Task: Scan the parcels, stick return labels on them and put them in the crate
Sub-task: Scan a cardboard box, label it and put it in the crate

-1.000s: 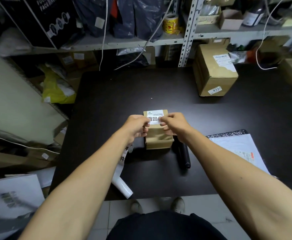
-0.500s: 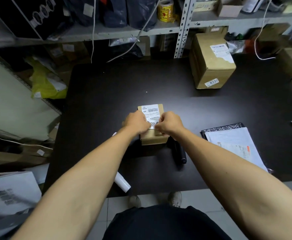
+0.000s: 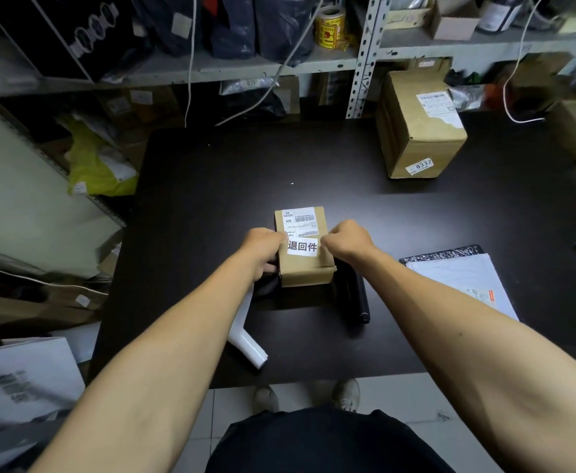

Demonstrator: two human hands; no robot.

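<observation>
A small brown cardboard parcel (image 3: pixel 305 268) rests on the black table (image 3: pixel 211 206) in front of me. Its top carries a shipping label (image 3: pixel 298 216) at the far end and a white return label (image 3: pixel 302 246) with bold black characters nearer me. My left hand (image 3: pixel 262 249) holds the parcel's left side, with its thumb at the return label's left edge. My right hand (image 3: pixel 346 240) presses the label's right edge with its fingertips. A black scanner (image 3: pixel 356 295) lies just right of the parcel, partly hidden by my right wrist.
A larger cardboard box (image 3: pixel 419 128) stands at the table's back right. A white mailer bag (image 3: pixel 460 285) lies at the right, a white strip of label backing (image 3: pixel 245 332) at the front edge. Shelves with bags and a yellow tape roll (image 3: pixel 329 27) stand behind.
The return label has come down from the parcel's far end onto the top nearer me, so the shipping label shows. Both hands have moved to its two side edges.
</observation>
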